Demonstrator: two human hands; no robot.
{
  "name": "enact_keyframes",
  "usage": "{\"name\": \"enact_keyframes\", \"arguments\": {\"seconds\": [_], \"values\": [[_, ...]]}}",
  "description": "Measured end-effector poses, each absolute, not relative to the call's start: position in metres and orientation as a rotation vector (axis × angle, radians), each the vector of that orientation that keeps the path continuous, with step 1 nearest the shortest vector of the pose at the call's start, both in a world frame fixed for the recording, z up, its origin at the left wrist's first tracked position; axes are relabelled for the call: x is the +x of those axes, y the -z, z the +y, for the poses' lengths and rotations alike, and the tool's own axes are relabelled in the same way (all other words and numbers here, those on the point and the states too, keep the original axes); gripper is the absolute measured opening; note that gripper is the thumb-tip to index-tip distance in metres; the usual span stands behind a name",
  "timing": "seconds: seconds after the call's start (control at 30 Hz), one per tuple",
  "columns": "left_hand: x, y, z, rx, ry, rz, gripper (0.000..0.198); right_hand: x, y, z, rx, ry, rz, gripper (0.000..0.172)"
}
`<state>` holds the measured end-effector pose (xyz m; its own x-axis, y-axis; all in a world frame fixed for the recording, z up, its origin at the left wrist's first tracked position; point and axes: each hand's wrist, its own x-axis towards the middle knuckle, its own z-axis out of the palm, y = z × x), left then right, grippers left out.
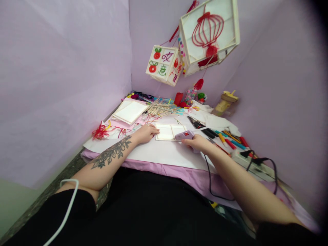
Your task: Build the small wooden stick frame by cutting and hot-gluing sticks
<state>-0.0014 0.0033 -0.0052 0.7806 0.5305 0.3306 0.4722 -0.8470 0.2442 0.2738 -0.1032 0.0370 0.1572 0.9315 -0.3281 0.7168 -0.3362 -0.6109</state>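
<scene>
My right hand [198,141] is closed round a pale pink glue gun [185,135], whose nozzle points left at a small wooden frame with white paper panels [169,132] lying flat on the white sheet [159,153]. The gun's black cord [208,177] trails off the table's front edge. My left hand [146,133] rests on the sheet with its fingers curled against the frame's left edge, holding it down.
A stack of white framed panels [130,111], wooden sticks [161,109] and red thread [102,131] lie at the back left. Scissors [194,122], coloured markers [230,138] and a power strip [252,164] sit on the right. Two paper lanterns [208,34] hang above.
</scene>
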Motion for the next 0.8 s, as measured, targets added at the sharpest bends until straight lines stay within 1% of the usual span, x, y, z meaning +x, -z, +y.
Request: {"name": "enact_keyframes", "arguments": {"seconds": [0.2,0.43,0.8], "values": [[-0.0012,0.0036,0.002,2.813,-0.584,0.807,0.04,0.2736,-0.0398,-0.1045,-2.154,-0.924,-1.604,0.037],[-0.0017,0.0046,0.003,2.812,-0.599,0.806,0.039,0.2758,-0.039,-0.1043,-2.146,-0.935,-1.621,0.034],[-0.0016,0.0059,0.0042,2.821,-0.61,0.795,0.04,0.2804,-0.0361,-0.1048,-2.149,-0.966,-1.605,0.034]]}}
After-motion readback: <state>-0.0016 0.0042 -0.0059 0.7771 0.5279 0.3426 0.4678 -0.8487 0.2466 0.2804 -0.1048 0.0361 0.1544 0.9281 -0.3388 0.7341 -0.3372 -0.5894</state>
